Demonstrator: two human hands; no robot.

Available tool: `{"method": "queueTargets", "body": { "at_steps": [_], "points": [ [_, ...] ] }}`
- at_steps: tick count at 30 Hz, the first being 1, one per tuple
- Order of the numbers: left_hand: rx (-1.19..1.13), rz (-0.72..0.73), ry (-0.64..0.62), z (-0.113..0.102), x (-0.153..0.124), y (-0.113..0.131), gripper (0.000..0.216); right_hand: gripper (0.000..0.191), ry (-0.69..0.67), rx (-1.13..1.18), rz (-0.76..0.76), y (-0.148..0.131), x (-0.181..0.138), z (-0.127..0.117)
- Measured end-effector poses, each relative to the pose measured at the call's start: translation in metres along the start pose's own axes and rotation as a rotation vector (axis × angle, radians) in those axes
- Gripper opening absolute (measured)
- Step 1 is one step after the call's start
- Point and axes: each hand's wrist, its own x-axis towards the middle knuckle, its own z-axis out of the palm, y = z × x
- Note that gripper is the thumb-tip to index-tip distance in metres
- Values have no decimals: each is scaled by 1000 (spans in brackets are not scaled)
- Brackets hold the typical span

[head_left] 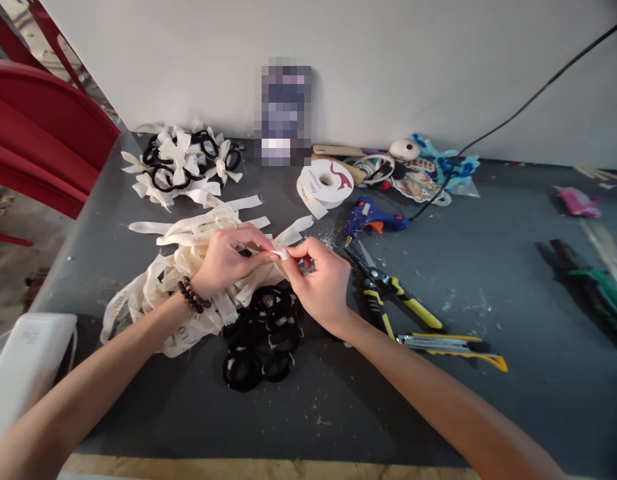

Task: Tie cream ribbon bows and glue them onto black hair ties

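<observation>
Between my two hands is a short piece of white ribbon, pinched at its middle. My left hand grips it with thumb and forefinger from the left; my right hand pinches it from the right. Beneath and left of them lies a loose heap of cut cream ribbons, some printed with letters. Just below the hands, a cluster of black hair ties rests on the dark table. At the back left is a pile of black hair ties with white ribbon bows.
A ribbon roll, a blue glue gun with a black cord, yellow-black scissors and a yellow utility knife lie to the right. A phone leans on the wall. A white power bank sits front left.
</observation>
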Motion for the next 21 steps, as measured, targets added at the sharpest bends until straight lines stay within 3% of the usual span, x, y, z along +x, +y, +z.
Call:
{"method": "queueTargets", "body": {
  "at_steps": [6, 16, 21],
  "points": [
    [-129, -29, -19, -3, 1, 2, 25, 23, -41, -6, -41, 4, 0, 0],
    [-102, -175, -125, 0, -1, -2, 41, 8, -52, 173, -20, -6, 3, -3],
    [-84, -95, -120, -1, -1, -2, 36, 5, -66, 142, -29, -5, 2, -4]
  ]
}}
